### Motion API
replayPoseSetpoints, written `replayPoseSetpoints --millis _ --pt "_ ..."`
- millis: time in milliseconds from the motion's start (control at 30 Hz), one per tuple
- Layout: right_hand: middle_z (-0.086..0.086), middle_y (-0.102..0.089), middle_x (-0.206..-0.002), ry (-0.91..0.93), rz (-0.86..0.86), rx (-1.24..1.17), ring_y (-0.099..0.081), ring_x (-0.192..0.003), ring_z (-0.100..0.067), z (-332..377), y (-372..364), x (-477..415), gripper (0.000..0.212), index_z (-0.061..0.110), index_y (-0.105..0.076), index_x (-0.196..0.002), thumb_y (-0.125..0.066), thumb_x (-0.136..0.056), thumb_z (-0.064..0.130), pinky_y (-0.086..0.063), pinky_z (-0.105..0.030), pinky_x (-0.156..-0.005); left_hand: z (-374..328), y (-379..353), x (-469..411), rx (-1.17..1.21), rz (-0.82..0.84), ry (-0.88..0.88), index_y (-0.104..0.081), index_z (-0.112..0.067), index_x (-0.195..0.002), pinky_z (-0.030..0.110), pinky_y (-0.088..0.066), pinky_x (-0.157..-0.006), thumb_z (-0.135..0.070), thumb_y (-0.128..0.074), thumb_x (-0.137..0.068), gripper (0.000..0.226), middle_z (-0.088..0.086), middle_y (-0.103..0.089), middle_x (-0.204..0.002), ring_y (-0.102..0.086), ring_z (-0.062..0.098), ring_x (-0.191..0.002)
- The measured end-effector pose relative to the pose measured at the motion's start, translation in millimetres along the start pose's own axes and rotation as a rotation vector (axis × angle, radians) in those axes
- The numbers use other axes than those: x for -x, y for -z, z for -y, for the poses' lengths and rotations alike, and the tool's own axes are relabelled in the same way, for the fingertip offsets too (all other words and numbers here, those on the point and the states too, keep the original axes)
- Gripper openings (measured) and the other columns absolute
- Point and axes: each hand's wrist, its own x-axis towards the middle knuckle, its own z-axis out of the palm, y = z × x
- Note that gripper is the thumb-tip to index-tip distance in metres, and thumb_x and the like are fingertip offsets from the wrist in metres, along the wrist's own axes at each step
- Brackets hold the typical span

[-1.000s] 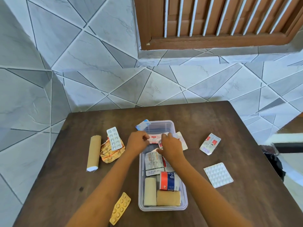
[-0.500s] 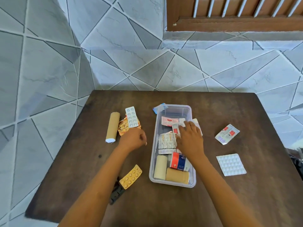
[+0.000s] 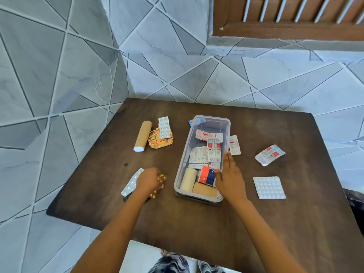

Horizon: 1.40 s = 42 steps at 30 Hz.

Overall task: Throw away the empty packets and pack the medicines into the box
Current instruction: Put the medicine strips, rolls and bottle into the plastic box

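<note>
A clear plastic box stands mid-table, holding bandage rolls, a red and blue roll and several medicine packets. My right hand lies flat with straight fingers along the box's right wall, near its front. My left hand is to the left of the box, its fingers curled over a yellow blister strip on the table. A silver blister strip sticks out from under that hand on the left; whether the hand holds it is hidden.
A tan bandage roll, a crumpled orange packet and a white blister strip lie at the table's back left. A packet lies against the box's right side. A red-labelled packet and a white blister sheet are right.
My left hand left the box and moved left and toward me onto the yellow strip. My right hand slid from the packets to the box's right wall. The silver strip is newly visible.
</note>
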Motion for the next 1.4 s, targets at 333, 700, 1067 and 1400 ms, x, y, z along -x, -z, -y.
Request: replayPoseSetpoints --millis 333,700,1067,1400 --pt "-0.005 -0.009 -0.158 0.035 -0.022 -0.054 -0.016 -0.145 -0.019 -6 1 3 0.063 0.013 -0.003 -0.147 -0.037 -0.096 0.026 -0.018 -0.033 -0.118 -134 45 -19 0.179 -0.100 -0.432 -0.055 -0.006 -0.120 0.029 -0.044 -0.082 -0.001 -0.048 -0.088 0.033 0.016 -0.061 -0.120 -0.058 0.031 -0.109" --pt "-0.002 -0.016 -0.157 0.013 -0.065 -0.020 -0.016 -0.145 -0.017 -12 -4 3 0.055 0.016 -0.010 -0.147 -0.029 -0.099 0.034 -0.013 -0.033 -0.119 -118 0 -37 -0.162 -0.172 -0.495 -0.055 -0.011 -0.124 0.038 -0.051 -0.088 -0.015 -0.049 -0.090 0.034 0.011 -0.060 -0.124 -0.061 0.029 -0.111" --pt "-0.030 -0.008 -0.153 -0.713 -0.222 0.147 -0.003 -0.142 -0.044 -71 0 20 0.059 0.011 -0.020 -0.144 -0.043 -0.093 0.030 -0.005 -0.049 -0.117 21 21 -13 -0.020 -0.163 -0.014 -0.057 -0.013 -0.116 0.041 -0.050 -0.086 -0.022 -0.059 -0.085 0.032 0.012 -0.059 -0.121 -0.058 0.031 -0.110" --pt "-0.026 -0.030 -0.143 -0.765 -0.191 0.186 -0.029 -0.131 -0.043 -81 0 19 0.057 0.012 -0.033 -0.137 -0.051 -0.090 0.036 -0.024 -0.046 -0.110 51 -3 -22 -0.065 -0.055 0.123 -0.047 -0.017 -0.125 0.043 -0.052 -0.086 -0.023 -0.069 -0.080 0.050 0.013 -0.051 -0.129 -0.054 0.032 -0.115"
